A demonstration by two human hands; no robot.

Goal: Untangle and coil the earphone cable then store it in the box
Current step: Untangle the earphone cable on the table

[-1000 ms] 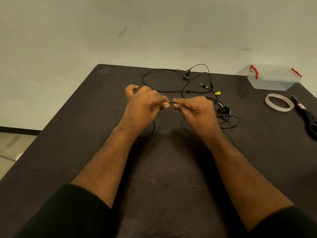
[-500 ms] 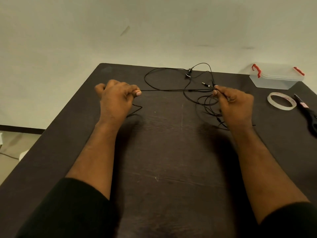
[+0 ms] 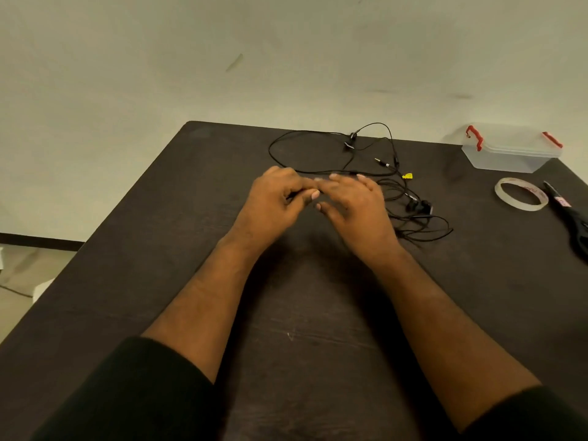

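Observation:
A black earphone cable (image 3: 280, 160) lies in loose loops on the dark table (image 3: 318, 313), with its jack plug and a yellow tag at the far middle and the earbuds (image 3: 420, 206) in a tangle to the right. My left hand (image 3: 273, 202) has its fingers curled and pinches a stretch of the cable. Right beside it, my right hand (image 3: 353, 202) is blurred, its fingers spread and nearly straight; I see no cable gripped in it. A clear plastic box (image 3: 506, 154) with red clips stands closed at the far right corner.
A roll of clear tape (image 3: 521, 195) lies right of the tangle. Black scissors (image 3: 569, 214) lie at the table's right edge. The table's far edge meets a pale wall; its left edge drops to the floor.
Both hands, spread wide apart half a second ago with the cable stretched between them, have come together at the table's middle. The right hand's fingers have opened out.

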